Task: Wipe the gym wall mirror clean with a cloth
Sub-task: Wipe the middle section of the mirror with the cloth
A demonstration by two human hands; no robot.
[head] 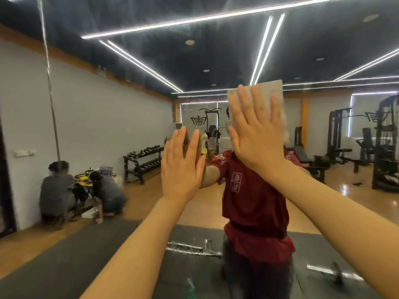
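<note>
Pale grey cloth [266,91] lies flat against the gym wall mirror [121,117], a little right of centre and above the level of the person's shoulders. The right hand [257,130] presses it to the glass with straight, slightly spread fingers, so only the cloth's upper edge and right side show past the fingertips. The left hand [182,167] is held up beside it, lower and to the left, palm toward the mirror, fingers straight and close together, holding nothing; whether it actually touches the glass is hard to tell from here. Both bare forearms reach up from the bottom of the view.

In the glass, behind the hands, stands the reflection of the person in a dark red T-shirt [254,201] with a pale printed mark on the chest. Streaks and smears show on the mirror low down, near the reflected black floor mat [64,255].

Further off in the reflection, two people in grey [58,190] crouch by the white wall on the left. A dumbbell rack [143,160] stands beyond them, black weight machines [384,143] fill the right side, and bright strip lights [265,48] cross the dark ceiling.
</note>
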